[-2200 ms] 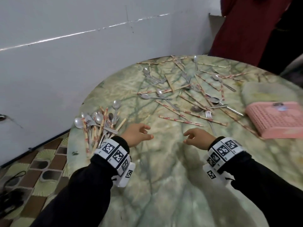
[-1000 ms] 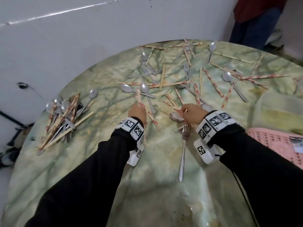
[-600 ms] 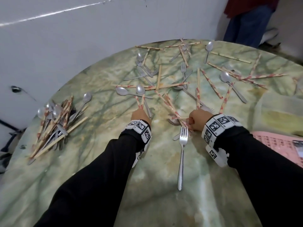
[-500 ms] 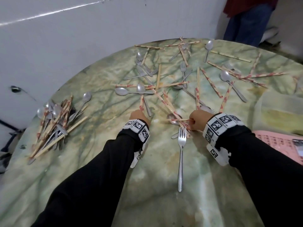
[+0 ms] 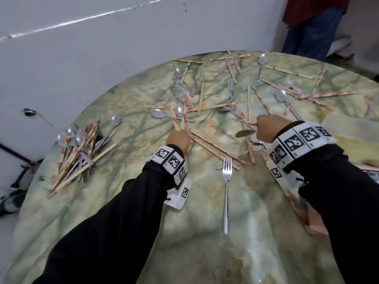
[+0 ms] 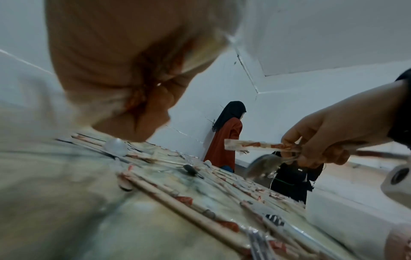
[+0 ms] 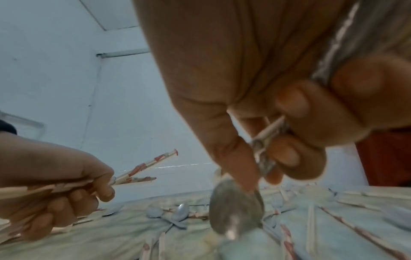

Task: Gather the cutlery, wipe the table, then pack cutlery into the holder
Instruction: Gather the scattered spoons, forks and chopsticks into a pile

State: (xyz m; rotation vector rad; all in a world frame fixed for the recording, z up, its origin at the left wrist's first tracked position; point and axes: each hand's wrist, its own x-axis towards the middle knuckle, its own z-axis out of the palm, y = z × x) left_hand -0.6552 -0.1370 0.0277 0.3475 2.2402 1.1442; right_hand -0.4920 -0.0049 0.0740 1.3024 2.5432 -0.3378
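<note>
**Both hands full of cutlery over the marble table**

Head view: the left hand [image 5: 177, 138] grips paper-wrapped chopsticks [image 5: 178, 122]; the right hand [image 5: 266, 128] is clamped on a spoon [image 5: 244, 133] and a chopstick. A gathered cutlery pile [image 5: 80, 148] lies at the table [image 5: 143, 212] edge, far left; a lone fork [image 5: 226, 189] lies near. The wristbands carry square coded markers, with no readable writing.

Left wrist view: a standing person [image 6: 227, 133] by the wall.

Right wrist view: curled fingers [image 7: 286, 154] around the spoon handle.
</note>
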